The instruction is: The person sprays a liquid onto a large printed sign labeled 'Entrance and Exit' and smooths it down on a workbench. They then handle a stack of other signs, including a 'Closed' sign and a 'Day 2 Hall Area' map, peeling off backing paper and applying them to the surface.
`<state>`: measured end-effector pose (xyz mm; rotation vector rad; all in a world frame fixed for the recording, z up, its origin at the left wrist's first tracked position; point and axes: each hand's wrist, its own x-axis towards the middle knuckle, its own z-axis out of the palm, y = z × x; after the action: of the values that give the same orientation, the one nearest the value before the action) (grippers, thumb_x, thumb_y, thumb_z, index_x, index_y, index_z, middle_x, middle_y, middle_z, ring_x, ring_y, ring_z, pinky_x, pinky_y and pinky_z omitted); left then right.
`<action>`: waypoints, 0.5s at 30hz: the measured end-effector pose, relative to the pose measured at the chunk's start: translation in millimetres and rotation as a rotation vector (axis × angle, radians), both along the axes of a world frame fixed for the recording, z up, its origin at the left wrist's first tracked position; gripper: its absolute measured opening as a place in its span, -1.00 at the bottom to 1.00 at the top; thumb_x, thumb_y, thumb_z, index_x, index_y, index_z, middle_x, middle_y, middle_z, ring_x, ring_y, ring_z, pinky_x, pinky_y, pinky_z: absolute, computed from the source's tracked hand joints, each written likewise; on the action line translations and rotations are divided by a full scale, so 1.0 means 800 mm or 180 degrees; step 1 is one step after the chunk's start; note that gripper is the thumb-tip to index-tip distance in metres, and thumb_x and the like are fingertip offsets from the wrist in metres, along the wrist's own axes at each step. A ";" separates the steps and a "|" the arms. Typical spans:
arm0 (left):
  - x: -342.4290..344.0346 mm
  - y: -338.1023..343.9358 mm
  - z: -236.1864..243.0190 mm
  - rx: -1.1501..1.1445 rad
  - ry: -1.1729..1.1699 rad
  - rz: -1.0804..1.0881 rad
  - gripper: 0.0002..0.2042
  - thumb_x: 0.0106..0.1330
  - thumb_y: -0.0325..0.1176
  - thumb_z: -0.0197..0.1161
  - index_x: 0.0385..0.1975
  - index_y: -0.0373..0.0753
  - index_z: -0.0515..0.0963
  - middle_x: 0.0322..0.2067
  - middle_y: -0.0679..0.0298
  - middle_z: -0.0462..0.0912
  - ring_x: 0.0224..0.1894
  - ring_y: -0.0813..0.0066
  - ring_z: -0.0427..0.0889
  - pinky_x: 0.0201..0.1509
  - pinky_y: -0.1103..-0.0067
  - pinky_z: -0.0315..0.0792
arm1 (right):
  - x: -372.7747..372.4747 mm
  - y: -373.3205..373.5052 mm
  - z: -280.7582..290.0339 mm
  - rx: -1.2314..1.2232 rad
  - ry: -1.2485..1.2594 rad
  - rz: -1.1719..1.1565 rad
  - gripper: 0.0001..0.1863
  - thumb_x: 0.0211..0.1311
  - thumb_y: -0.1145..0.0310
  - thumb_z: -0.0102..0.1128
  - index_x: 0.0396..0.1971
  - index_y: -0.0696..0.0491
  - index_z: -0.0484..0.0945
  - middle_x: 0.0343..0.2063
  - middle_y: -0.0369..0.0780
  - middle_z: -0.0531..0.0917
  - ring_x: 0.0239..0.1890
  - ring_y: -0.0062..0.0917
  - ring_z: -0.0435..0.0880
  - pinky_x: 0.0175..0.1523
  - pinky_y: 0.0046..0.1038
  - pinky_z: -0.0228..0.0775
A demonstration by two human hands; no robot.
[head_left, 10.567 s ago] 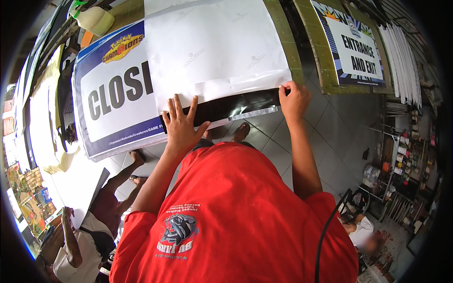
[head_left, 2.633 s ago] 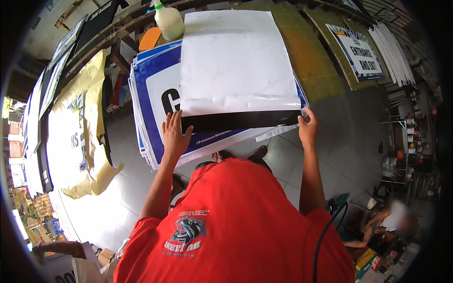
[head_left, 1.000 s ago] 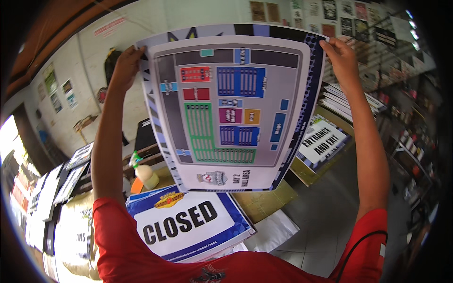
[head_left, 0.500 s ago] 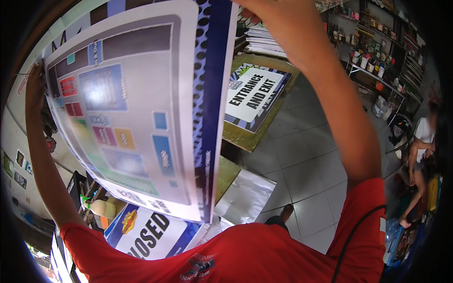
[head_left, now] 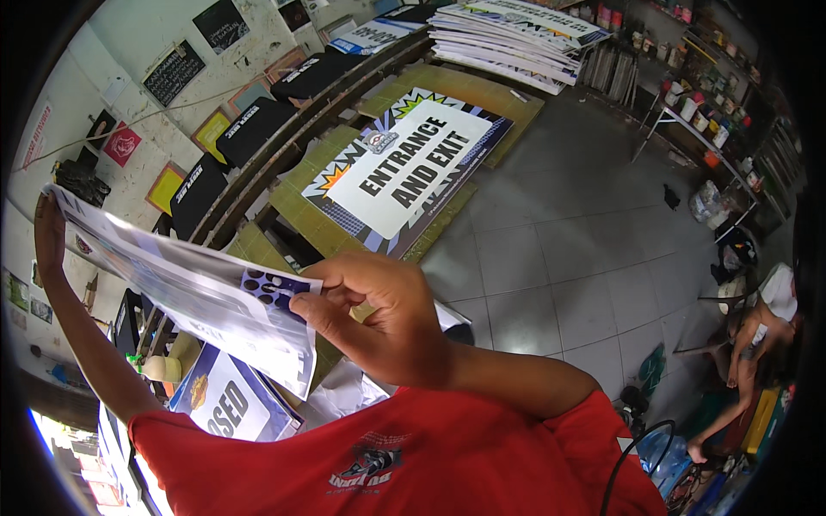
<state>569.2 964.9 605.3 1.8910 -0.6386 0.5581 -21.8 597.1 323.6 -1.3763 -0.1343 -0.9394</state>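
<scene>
A large printed sheet (head_left: 198,301) with a glossy face and a dotted purple border is stretched between my hands, tilted and seen at a slant. My right hand (head_left: 379,318) pinches its near right corner between thumb and fingers, in front of my chest. At the far left, my left hand (head_left: 50,236) grips the sheet's other end with the arm stretched out; its fingertips are partly hidden. Beyond the sheet, a printed sign (head_left: 409,172) with bold black lettering on a white panel lies on a yellow-green board (head_left: 434,228).
Below the sheet lies a blue-bordered sign (head_left: 228,413), beside a spray bottle (head_left: 162,368). Stacked printed boards (head_left: 508,52) stand at the back. Slatted wooden rack rails (head_left: 258,163) run along the left. Shelves with paint pots (head_left: 697,112) and a seated person (head_left: 748,344) are at right.
The sheet has come down from upright in front of me to a low slant. My right hand has dropped from the top edge toward my chest, uncovering the sign and rack behind.
</scene>
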 end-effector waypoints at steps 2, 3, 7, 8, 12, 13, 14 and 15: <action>-0.002 -0.021 -0.001 -0.0003 0.0107 -0.0015 -0.54 0.40 -0.40 0.01 0.28 -0.37 0.29 0.14 0.13 0.46 0.20 0.40 0.41 0.30 0.56 0.22 | 0.003 -0.020 -0.010 -0.0063 0.0064 -0.0052 -0.85 0.24 0.50 0.27 -0.30 0.28 0.57 -0.45 -0.19 0.63 -0.43 -0.69 0.65 -0.38 -0.63 0.48; -0.004 -0.032 -0.005 -0.0014 0.0162 -0.0026 -0.55 0.40 -0.40 0.01 0.28 -0.36 0.29 0.14 0.14 0.46 0.20 0.40 0.41 0.30 0.57 0.22 | 0.006 -0.030 -0.015 -0.0114 0.0109 -0.0074 -0.86 0.24 0.50 0.27 -0.30 0.28 0.57 -0.46 -0.18 0.63 -0.43 -0.69 0.65 -0.38 -0.63 0.48; 0.006 -0.110 -0.013 0.0075 0.0337 -0.0304 -0.55 0.41 -0.39 0.02 0.28 -0.36 0.30 0.13 0.16 0.47 0.18 0.43 0.42 0.29 0.58 0.23 | 0.018 -0.080 -0.029 0.0562 0.0164 0.0350 -0.86 0.25 0.50 0.26 -0.29 0.27 0.57 -0.42 -0.19 0.64 -0.39 -0.67 0.66 -0.33 -0.61 0.54; 0.010 -0.138 -0.015 0.0123 0.0372 -0.0432 -0.55 0.41 -0.39 0.02 0.28 -0.35 0.30 0.12 0.17 0.47 0.18 0.43 0.42 0.29 0.58 0.23 | 0.024 -0.098 -0.037 0.0595 0.0107 0.0300 -0.84 0.29 0.45 0.22 -0.24 0.23 0.56 -0.41 -0.19 0.64 -0.43 -0.63 0.67 -0.38 -0.57 0.52; 0.026 -0.285 -0.042 0.0437 0.0649 -0.1093 -0.56 0.42 -0.38 0.03 0.28 -0.35 0.30 0.11 0.19 0.47 0.17 0.45 0.43 0.29 0.59 0.23 | 0.051 -0.197 -0.060 0.1286 0.0216 0.0180 -0.87 0.27 0.51 0.23 -0.26 0.25 0.55 -0.41 -0.27 0.63 -0.45 -0.71 0.65 -0.37 -0.66 0.50; 0.033 -0.338 -0.058 0.0572 0.0753 -0.1375 -0.56 0.42 -0.37 0.03 0.28 -0.34 0.30 0.11 0.19 0.48 0.17 0.46 0.43 0.29 0.59 0.23 | 0.058 -0.224 -0.069 0.1235 0.0360 -0.0056 -0.88 0.26 0.52 0.23 -0.26 0.25 0.54 -0.40 -0.27 0.64 -0.46 -0.72 0.64 -0.38 -0.66 0.50; 0.041 -0.388 -0.078 0.0721 0.0878 -0.1621 -0.56 0.43 -0.37 0.04 0.28 -0.34 0.30 0.10 0.20 0.48 0.16 0.47 0.43 0.28 0.59 0.23 | 0.065 -0.253 -0.083 0.1197 0.0499 -0.0264 -0.88 0.26 0.53 0.23 -0.27 0.25 0.54 -0.39 -0.26 0.64 -0.47 -0.73 0.63 -0.39 -0.67 0.49; 0.054 -0.436 -0.099 0.0995 0.0906 -0.2131 -0.61 0.44 -0.33 0.08 0.21 -0.34 0.35 0.02 0.29 0.50 0.10 0.58 0.43 0.25 0.63 0.25 | 0.073 -0.286 -0.095 0.1158 0.0620 -0.0460 -0.89 0.26 0.54 0.23 -0.27 0.25 0.54 -0.37 -0.26 0.64 -0.47 -0.74 0.63 -0.39 -0.68 0.49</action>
<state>612.4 615.7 525.8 1.8381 -1.1438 -0.2495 36.6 368.2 247.9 -1.1400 0.2756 -0.8921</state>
